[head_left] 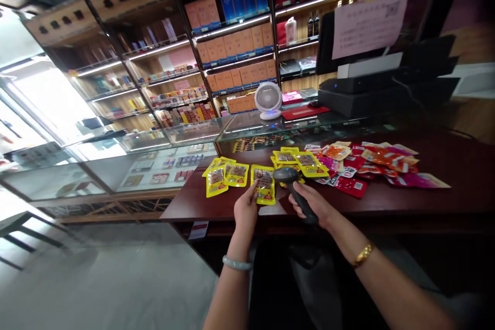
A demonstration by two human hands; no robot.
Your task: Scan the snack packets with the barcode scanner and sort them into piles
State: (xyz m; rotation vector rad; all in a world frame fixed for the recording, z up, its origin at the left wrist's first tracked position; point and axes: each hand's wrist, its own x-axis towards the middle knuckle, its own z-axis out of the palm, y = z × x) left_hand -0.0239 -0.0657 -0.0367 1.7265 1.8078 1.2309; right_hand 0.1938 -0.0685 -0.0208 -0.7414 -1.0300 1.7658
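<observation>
Gripping scanner (pixel 297 197): right hand (pixel 315 203), fingers wrapped closed round handle. Left hand (pixel 246 208) touches yellow packet (pixel 264 185), fingers partly bent; pinching or only pressing, cannot tell. Packet lies on brown counter (pixel 193 205), between 2 groups of yellow packets (pixel 216 183).

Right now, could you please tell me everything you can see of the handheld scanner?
The handheld scanner is blackish and looks like plastic, with a broad, rounded head and a long, slimmer handle. The right hand grips the handle. It slants across the view, head at upper left, handle end toward the person, near the front edge of the table. The head overlaps yellow packets in view; whether it touches them cannot be told.
</observation>
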